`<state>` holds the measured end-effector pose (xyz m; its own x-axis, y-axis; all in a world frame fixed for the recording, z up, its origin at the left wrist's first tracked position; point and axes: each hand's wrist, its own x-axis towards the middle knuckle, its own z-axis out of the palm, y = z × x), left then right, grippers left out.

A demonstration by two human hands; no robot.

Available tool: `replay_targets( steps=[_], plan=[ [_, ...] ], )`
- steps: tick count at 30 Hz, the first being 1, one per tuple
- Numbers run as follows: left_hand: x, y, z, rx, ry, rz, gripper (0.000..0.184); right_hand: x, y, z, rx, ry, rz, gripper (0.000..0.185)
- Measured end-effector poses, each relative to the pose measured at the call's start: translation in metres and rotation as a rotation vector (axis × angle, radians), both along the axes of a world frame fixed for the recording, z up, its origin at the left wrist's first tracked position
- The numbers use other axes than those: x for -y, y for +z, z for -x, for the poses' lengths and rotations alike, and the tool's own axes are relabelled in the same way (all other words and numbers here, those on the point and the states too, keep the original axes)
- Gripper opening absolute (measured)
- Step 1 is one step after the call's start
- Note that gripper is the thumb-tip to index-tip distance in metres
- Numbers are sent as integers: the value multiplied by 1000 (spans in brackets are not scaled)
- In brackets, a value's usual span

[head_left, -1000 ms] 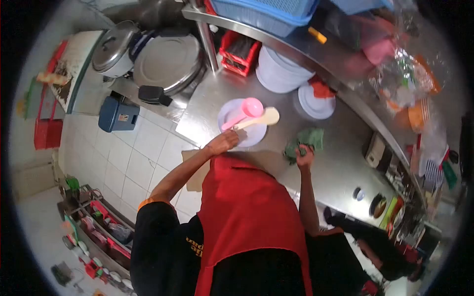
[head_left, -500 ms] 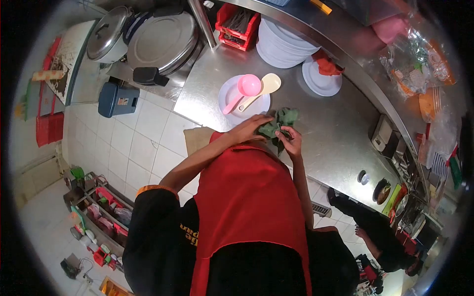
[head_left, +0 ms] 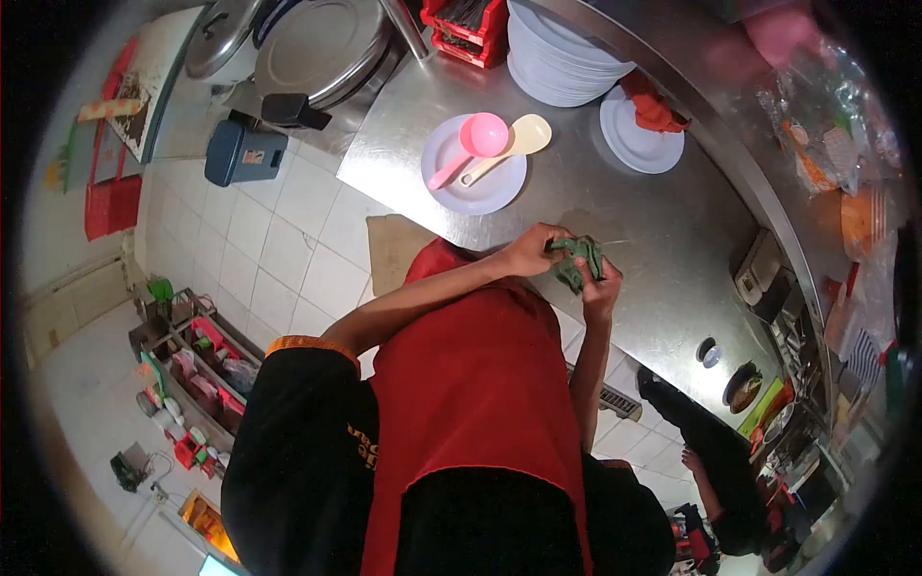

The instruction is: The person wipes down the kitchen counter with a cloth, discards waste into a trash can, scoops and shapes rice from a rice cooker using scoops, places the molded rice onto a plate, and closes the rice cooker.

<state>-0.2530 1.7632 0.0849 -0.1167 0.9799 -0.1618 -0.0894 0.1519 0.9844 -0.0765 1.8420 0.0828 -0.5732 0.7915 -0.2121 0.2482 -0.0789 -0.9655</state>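
A crumpled green cloth (head_left: 579,259) is held between my two hands, just over the near edge of the steel counter (head_left: 663,259). My left hand (head_left: 534,250) grips its left side with bent fingers. On the right side, my right hand (head_left: 600,288) pinches the cloth between thumb and fingers. Beyond my left hand sits a white plate (head_left: 495,199). Across that plate lie a pink ladle (head_left: 482,136) and a cream ladle (head_left: 528,135), their handles pointing toward the lower left.
A stack of white plates (head_left: 552,77) stands at the back, near a plate (head_left: 639,139) with a red cloth (head_left: 656,104). Red bins (head_left: 471,43) and a large lidded pot (head_left: 322,48) are farther left. Another person (head_left: 711,451) stands at the lower right.
Both hands have moved to the right with the green cloth, which is now bunched up smaller between them. The view has shifted slightly.
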Motion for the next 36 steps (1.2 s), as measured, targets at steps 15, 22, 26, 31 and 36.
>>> replay_targets(
  steps=[15,22,26,31,36],
  plan=[
    [236,-52,332,-1049,881,302,27,-81,56,21,721,1,-985,57],
    [316,-36,510,41,1323,203,48,25,-75,213,266,98,337,48],
    [330,-80,582,667,982,-104,45,85,-198,288,550,-130,-387,67],
    [312,-45,568,734,1091,245,50,115,-123,333,786,-635,-540,55],
    [276,-14,534,679,871,341,41,131,-145,293,334,-551,27,37]
  ],
)
